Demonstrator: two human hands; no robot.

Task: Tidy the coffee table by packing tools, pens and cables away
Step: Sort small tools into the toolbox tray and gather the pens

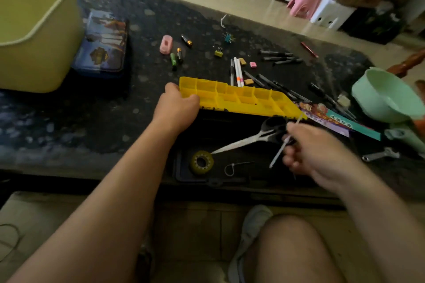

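Observation:
A black toolbox lies open at the table's near edge. Inside it are scissors, a roll of yellow tape and a looped white cable tie. My left hand grips the left end of a yellow compartment tray, which is tilted up over the box's far side. My right hand pinches a white cable tie above the box's right part. Pens, white markers, batteries, binder clips and erasers lie scattered beyond the tray.
A yellow-green bin stands at the far left beside a blue zip case. A mint green bowl, a colourful packet and a small wrench sit to the right. My knee and shoe show below the table.

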